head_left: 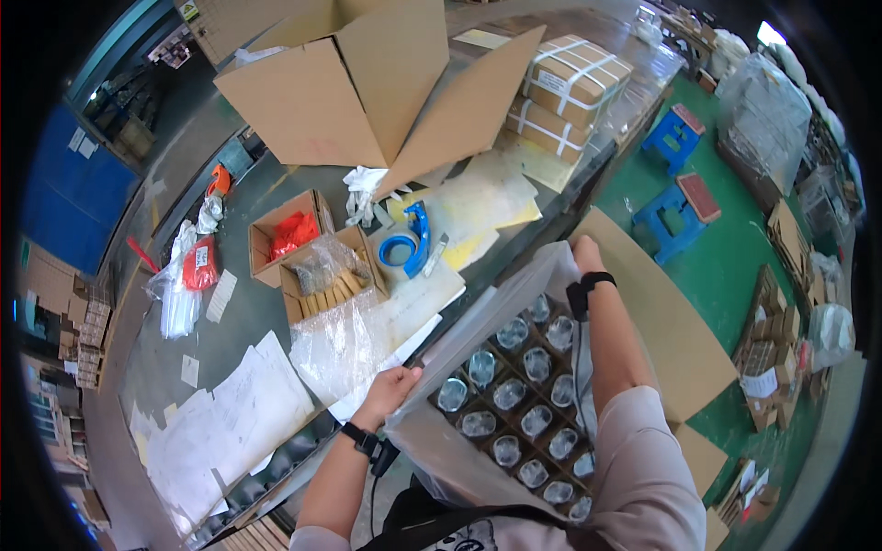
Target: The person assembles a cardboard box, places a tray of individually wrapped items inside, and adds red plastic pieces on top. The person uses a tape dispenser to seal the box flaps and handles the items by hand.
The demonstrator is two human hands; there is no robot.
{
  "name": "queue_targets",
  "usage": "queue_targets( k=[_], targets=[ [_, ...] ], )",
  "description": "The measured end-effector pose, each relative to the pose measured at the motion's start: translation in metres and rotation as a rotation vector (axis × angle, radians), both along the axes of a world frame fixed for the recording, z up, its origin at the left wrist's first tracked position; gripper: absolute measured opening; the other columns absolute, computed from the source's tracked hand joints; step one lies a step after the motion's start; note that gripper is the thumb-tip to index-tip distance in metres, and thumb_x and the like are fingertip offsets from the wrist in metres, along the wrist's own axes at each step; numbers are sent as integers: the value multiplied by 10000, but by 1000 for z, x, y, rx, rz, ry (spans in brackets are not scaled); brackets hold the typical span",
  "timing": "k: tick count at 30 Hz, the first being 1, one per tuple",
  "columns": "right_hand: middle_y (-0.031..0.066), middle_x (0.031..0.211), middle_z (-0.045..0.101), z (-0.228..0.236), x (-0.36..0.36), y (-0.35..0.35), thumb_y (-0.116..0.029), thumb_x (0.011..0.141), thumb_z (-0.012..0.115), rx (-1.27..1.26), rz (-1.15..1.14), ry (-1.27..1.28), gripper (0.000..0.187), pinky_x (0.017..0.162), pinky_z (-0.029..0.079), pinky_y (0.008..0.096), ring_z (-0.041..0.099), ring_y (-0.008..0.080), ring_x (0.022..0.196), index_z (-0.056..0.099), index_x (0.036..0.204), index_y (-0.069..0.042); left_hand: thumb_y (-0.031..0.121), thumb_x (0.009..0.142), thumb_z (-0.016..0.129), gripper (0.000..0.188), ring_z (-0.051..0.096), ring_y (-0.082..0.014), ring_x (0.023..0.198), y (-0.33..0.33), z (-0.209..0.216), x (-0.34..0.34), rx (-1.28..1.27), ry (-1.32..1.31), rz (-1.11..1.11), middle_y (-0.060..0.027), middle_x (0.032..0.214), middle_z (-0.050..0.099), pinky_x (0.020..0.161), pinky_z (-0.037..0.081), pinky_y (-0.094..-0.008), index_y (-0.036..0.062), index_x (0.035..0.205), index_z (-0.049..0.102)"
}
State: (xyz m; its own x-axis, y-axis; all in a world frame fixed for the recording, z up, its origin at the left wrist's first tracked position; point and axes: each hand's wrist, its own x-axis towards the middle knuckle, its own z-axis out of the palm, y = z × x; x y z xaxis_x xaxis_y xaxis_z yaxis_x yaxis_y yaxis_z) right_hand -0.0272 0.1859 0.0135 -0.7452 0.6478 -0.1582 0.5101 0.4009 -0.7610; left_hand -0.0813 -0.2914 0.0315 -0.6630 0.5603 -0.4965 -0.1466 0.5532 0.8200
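Just in front of me, a little to the right, is a carton point(657, 312) with glasses point(510, 393) in rows, one to a cell. A cloudy liner point(544, 268) rises around them. My left hand point(390, 390) grips its edge at the left, and my right hand point(586, 253) is closed on it at the far side. On the table point(241, 354) to the left lie papers point(225, 413); farther on are bubble wrap point(340, 335), two small boxes point(303, 306) and a blue tape dispenser point(419, 234). Beyond stand a large open box point(303, 106) and, right of it, two strapped parcels point(562, 96).
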Motion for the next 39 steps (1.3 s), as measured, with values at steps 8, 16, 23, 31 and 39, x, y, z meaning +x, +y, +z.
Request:
queue_targets(
  k=[8,16,23,31,39],
  targets=[
    [11,864,650,172,232,-59,-194,921,614,141,-267,286,216,683,474,236,588,74,792,637,1046,-19,140,906,594,151,674,-276,757,-56,35,5,-1,584,-137,-173,837,679,666,516,-339,11,963,648],
    [-18,899,650,370,554,-277,-277,945,588,-57,-881,-98,254,649,475,215,620,74,793,597,1109,-84,188,950,547,238,517,-74,622,-24,238,17,308,83,-490,-25,721,595,570,409,-218,-25,895,639],
    [37,772,646,306,756,-324,-336,904,587,24,-1112,-611,339,541,475,268,610,119,679,649,996,-16,503,949,488,551,613,-157,767,165,188,204,-15,-372,-1390,-79,850,660,701,488,-261,-16,943,672],
    [131,1036,611,27,733,-285,-350,879,648,-517,-935,224,671,673,536,287,634,136,852,394,1388,7,567,923,499,705,548,-192,983,199,11,409,-304,-891,-707,-52,1094,566,784,477,-356,136,1443,298],
    [264,1191,556,69,605,-256,-255,963,495,196,-352,285,455,897,449,440,528,415,1111,437,1308,37,86,963,507,549,542,-82,745,287,88,478,517,-759,-683,-1,908,560,658,461,-233,159,1469,306]
  ],
)
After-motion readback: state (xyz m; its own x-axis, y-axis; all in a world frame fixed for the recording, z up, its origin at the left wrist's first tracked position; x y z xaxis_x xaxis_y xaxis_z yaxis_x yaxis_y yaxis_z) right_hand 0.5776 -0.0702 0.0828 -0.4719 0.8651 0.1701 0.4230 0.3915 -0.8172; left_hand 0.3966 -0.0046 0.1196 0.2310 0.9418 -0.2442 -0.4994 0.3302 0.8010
